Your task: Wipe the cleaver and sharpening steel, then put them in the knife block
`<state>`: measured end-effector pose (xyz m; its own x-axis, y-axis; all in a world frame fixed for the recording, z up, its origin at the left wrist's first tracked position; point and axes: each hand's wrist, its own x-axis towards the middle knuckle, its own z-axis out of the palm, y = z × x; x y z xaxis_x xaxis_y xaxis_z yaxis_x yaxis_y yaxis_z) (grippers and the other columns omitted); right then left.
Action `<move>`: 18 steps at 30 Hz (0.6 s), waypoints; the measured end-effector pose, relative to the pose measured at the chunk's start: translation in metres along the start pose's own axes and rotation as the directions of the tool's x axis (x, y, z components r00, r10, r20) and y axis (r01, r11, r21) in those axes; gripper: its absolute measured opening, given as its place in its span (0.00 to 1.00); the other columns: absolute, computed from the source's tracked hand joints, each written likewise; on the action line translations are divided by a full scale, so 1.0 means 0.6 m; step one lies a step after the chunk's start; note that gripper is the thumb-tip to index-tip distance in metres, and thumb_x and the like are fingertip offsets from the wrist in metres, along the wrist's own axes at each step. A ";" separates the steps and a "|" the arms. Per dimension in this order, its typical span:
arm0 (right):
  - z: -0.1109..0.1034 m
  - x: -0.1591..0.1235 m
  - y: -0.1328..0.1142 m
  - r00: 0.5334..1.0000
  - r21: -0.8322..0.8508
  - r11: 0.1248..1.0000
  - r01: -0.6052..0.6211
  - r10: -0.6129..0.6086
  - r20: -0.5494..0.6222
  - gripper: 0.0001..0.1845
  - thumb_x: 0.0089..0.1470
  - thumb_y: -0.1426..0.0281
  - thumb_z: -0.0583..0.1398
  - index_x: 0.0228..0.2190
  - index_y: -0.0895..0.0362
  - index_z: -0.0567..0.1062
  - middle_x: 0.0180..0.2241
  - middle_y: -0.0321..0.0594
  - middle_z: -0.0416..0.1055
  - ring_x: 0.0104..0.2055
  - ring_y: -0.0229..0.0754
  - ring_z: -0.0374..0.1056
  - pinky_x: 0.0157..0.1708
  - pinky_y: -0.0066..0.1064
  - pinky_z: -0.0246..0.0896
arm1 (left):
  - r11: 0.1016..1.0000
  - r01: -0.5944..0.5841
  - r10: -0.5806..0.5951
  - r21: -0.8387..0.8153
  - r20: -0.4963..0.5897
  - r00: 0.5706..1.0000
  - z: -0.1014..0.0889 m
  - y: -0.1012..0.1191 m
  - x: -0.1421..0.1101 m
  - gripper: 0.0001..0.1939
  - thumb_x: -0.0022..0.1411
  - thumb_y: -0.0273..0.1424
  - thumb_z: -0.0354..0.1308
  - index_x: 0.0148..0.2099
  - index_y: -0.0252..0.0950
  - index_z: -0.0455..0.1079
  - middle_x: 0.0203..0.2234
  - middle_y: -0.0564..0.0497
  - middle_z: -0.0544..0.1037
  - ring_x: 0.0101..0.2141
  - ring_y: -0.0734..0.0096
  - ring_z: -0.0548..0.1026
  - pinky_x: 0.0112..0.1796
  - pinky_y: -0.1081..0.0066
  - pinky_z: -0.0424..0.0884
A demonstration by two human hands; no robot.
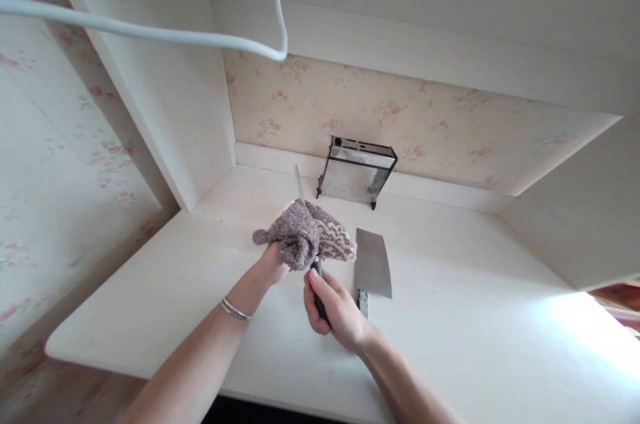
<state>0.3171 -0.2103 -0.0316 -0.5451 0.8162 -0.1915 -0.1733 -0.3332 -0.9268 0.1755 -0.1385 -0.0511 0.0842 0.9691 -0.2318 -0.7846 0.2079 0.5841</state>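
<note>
My right hand (337,307) is wrapped round the dark handle of a knife (299,183), its thumb lying along the top. A grey-brown towel (296,224) with a cream pattern is bunched around the blade, and only the narrow tip pokes out at the far side. My left hand (275,265) grips the towel from the left; its fingers are hidden in the folds. Just right of my right hand, a cleaver (374,264) with a broad grey blade lies flat on the white tabletop (200,297), its handle partly covered by my hand.
At the back stands a clear-sided knife block (357,177) with a black, slotted top, near the floral wall. White panels (150,57) close in the left and right sides, and a shelf is overhead. A white cable (165,34) hangs across the upper left.
</note>
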 end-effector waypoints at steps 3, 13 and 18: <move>0.007 -0.006 0.002 0.999 -0.087 0.996 -0.019 0.023 0.044 0.23 0.58 0.48 0.49 0.29 0.56 0.60 0.15 0.27 0.59 0.12 0.28 0.50 0.12 0.22 0.43 | 0.995 -0.093 0.093 -0.022 -0.020 0.995 -0.002 0.028 0.006 0.08 0.58 0.27 0.54 0.28 0.38 0.73 0.25 0.52 0.78 0.35 0.65 0.76 0.42 0.66 0.70; -0.009 -0.015 -0.008 0.994 -0.265 0.958 -0.107 0.101 -0.039 0.20 0.59 0.52 0.50 0.30 0.57 0.66 0.15 0.27 0.57 0.13 0.27 0.46 0.13 0.22 0.39 | 0.865 -0.481 0.479 -0.141 -0.047 0.876 -0.013 0.123 0.034 0.09 0.61 0.27 0.51 0.35 0.36 0.73 0.36 0.49 0.79 0.43 0.67 0.75 0.49 0.66 0.68; -0.021 -0.017 -0.016 0.992 -0.393 0.917 -0.067 0.018 -0.126 0.17 0.57 0.57 0.54 0.25 0.58 0.65 0.18 0.31 0.63 0.16 0.29 0.54 0.18 0.23 0.47 | 0.840 -0.533 0.481 -0.101 -0.314 0.818 -0.041 0.156 0.053 0.12 0.62 0.27 0.47 0.39 0.37 0.73 0.37 0.49 0.80 0.43 0.68 0.76 0.46 0.67 0.70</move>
<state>0.3347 -0.2096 -0.0248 -0.4400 0.8633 -0.2472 0.2002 -0.1741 -0.9642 0.0897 -0.0916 -0.0231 -0.5015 0.8515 -0.1534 -0.7662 -0.3547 0.5358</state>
